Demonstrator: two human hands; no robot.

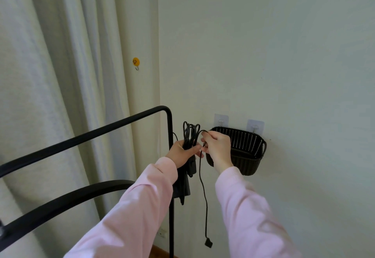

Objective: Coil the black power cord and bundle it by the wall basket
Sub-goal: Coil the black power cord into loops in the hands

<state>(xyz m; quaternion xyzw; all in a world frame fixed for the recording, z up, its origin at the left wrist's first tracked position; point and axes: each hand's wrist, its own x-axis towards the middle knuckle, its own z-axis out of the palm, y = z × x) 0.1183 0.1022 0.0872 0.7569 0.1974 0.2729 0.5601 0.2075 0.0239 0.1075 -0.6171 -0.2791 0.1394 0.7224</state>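
Observation:
My left hand (182, 153) grips a bundle of black power cord (190, 133), its loops sticking up above my fist. An inline switch and an adapter block hang below that hand. My right hand (217, 148) pinches a strand of the same cord right beside the loops. From there a loose tail drops down to a small black plug (208, 243) hanging near the floor. The dark woven wall basket (250, 152) hangs on two clear adhesive hooks just right of my right hand, partly hidden by it.
A black metal rack frame (170, 156) stands upright just left of the hands, with bars running to the left. Pale curtains (60, 75) fill the left side. A yellow smiley hook (136, 62) sticks on the wall. A wall socket (162, 233) sits low by the frame post.

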